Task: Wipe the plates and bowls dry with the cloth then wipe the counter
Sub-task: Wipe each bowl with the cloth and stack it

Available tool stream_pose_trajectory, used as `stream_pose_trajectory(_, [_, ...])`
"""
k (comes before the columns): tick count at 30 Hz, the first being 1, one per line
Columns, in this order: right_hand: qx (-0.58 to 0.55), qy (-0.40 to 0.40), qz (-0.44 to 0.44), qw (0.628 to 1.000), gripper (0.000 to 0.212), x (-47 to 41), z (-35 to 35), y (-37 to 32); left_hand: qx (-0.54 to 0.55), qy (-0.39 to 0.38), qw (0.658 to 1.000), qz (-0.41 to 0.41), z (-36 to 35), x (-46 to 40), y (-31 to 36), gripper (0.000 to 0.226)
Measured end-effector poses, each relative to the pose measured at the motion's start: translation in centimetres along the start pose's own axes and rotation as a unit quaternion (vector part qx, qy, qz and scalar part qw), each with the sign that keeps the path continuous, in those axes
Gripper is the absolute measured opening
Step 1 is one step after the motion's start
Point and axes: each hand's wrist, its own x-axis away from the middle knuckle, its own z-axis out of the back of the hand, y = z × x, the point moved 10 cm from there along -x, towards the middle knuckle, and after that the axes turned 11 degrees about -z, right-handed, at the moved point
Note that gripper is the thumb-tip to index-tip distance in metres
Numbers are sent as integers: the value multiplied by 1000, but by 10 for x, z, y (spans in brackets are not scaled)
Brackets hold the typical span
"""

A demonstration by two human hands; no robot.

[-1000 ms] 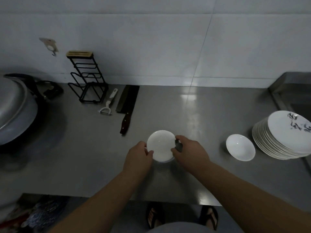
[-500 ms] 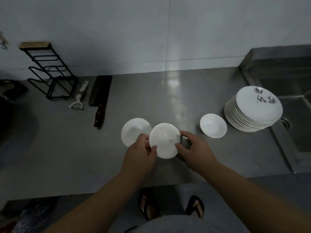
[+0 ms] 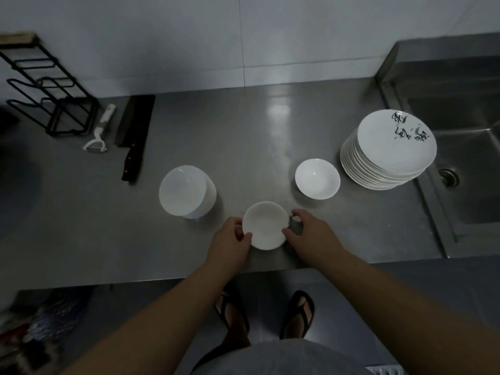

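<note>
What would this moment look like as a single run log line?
stage: drying bowls | left hand: grips small bowl | right hand: grips same bowl's rim | bowl stack: left | single bowl, plate stack: right | cloth: unclear

Dim, cool-gray interior shot w/ low contrast throughout. Light appears to come from overhead: a soft glare patch sits on the steel table at upper center, w/ a fainter sheen streaking down toward mid-frame. White bowls and the plate stack at right read as the brightest areas, edges slightly bloomed. Soft shadows pool under the bowls and at far left, where the frame falls nearly black. Wide-angle distortion bends the table edge and the rack at upper left. Lower left corner is smeared, out of focus; overall detail soft, noisy.
</note>
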Motion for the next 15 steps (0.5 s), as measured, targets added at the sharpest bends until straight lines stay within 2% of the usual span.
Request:
stream_pose_trajectory(3, [-25, 45, 44, 998, 62, 8, 20, -18, 20, 1, 1000, -2, -2, 0, 1, 32])
stream_pose_trajectory(5, [-48, 10, 105, 993, 62, 17, 17, -38, 29, -1, 1000, -6, -3, 0, 1, 35])
stream_pose_trajectory(6, [-26, -14, 137, 990, 63, 21, 9, -46, 37, -2, 999, -7, -4, 0, 1, 35])
stream_pose_trajectory(8, [88, -2, 199, 976, 68, 26, -5, -52, 43, 0, 999, -7, -5, 1, 1, 34])
stream_pose_trajectory(10, [209, 27, 280, 936, 71, 34, -21, -55, 41, 8, 999, -8, -5, 0, 2, 33])
stream_pose_trajectory(11, [252, 14, 308, 917, 72, 38, -31, -54, 42, 12, 999, -8, -4, 0, 2, 32])
stream_pose_trajectory(13, [312, -29, 326, 892, 81, 41, -50, -48, 38, 19, 999, -12, -3, -1, 1, 29])
stream_pose_trajectory(15, [351, -23, 326, 878, 89, 39, -58, -47, 30, 18, 999, -18, -3, -2, 0, 26])
